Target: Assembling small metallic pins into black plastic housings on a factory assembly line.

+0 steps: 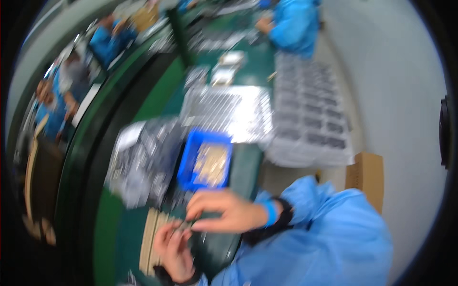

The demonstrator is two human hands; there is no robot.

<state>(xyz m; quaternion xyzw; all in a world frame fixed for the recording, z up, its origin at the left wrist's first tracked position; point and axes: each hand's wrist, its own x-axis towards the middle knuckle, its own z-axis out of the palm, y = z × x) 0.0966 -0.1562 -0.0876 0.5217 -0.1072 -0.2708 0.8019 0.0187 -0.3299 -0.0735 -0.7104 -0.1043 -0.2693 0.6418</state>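
My left hand [174, 249] and my right hand [223, 209] meet low in the picture, fingertips pinched together. Between them is a small dark piece [186, 223], too blurred to name. Just beyond my right hand stands a blue bin [183, 168] with many small beige pieces [210, 163] in it. Beside and partly beneath my left hand lie long tan strips [149, 240], like cardboard. To the left of the bin rests a clear plastic bag [143, 159] with dark parts inside.
Past the bin, a shiny clear plastic tray [228, 110] lies on the green table [245, 167]. White trays with dark parts [307, 109] stand at the right, near a cardboard box [366, 178]. A person in blue [296, 26] works at the far end; others sit at left.
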